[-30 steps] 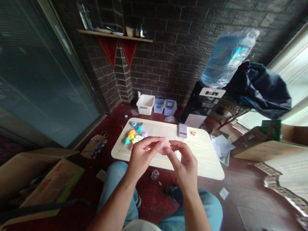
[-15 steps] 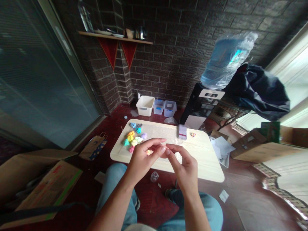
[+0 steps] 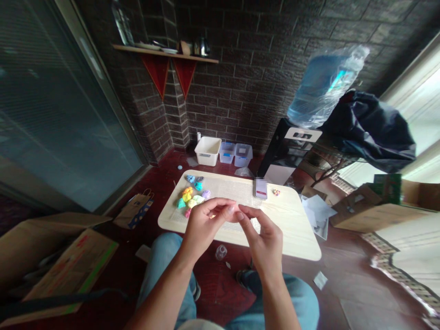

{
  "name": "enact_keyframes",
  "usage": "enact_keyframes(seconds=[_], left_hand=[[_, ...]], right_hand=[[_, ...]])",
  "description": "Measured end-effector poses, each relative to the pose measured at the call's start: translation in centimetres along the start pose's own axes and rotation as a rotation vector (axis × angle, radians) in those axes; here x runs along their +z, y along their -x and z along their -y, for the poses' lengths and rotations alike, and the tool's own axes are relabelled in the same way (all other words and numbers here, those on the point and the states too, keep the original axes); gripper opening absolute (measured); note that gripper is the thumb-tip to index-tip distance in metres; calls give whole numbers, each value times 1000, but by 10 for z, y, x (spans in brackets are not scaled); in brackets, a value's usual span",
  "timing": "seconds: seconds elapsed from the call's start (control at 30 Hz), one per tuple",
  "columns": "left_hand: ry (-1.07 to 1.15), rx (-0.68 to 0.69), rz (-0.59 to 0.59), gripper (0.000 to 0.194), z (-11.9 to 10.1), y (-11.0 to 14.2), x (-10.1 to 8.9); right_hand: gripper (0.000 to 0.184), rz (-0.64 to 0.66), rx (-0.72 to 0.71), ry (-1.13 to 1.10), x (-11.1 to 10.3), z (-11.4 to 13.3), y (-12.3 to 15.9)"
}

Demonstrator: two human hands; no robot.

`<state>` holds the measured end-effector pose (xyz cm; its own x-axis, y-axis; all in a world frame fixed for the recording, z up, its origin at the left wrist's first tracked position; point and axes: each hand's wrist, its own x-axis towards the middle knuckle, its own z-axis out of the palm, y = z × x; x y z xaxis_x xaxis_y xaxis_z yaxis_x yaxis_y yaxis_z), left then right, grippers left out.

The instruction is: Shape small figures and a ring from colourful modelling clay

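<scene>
The person's left hand (image 3: 204, 227) and right hand (image 3: 264, 238) are raised above a pale wooden board (image 3: 292, 240), with the fingers curled inward. The fingertips (image 3: 231, 209) of the two hands come together in a close pinch over the middle of the board. Anything held between them is too small to make out.

Nearest the left hand, on the left of the board, lies a cluster of modelling clay lumps (image 3: 188, 198) in blue, teal, yellow, lilac, green and pink, partly on a pale mesh mat (image 3: 223, 188). Toward the far edge of the board lies a phone (image 3: 261, 188), with a few tiny coloured beads (image 3: 276, 192) just beside it.

Beyond the board, against the brick wall (image 3: 240, 101), stand a white plastic bin (image 3: 207, 151) and two clear storage boxes (image 3: 235, 153). Left of the board, a paper gift bag (image 3: 134, 211) lies on the floor. Right of the board are loose white papers (image 3: 318, 213). A small clear bottle (image 3: 221, 252) sits on the red floor just in front of the board, near the person's jeans (image 3: 165, 270).
</scene>
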<state>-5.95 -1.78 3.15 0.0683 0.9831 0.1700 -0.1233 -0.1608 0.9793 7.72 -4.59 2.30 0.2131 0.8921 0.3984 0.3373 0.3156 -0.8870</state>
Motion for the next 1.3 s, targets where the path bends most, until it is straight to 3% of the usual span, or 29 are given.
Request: enact_keyframes(seconds=[0.23,0.5,1.03,1.17,1.3], left_hand=[[114,-35,1,25,0,-1,1],[-12,13,8,20,-1,-1,-2],[10,-16,14,19,2,-2,-2],[86,-44,17,20,2,-1,0],[53,-21,10,18,0,0,0]], right_hand=[[15,-37,21,-74,3,0,2],[13,-31,16,-52,2,-2,2],[14,9,-16,-47,1,-7,1],[23,-46,47,-137,4,-9,3],[13,-100,84,-172,5,-11,5]])
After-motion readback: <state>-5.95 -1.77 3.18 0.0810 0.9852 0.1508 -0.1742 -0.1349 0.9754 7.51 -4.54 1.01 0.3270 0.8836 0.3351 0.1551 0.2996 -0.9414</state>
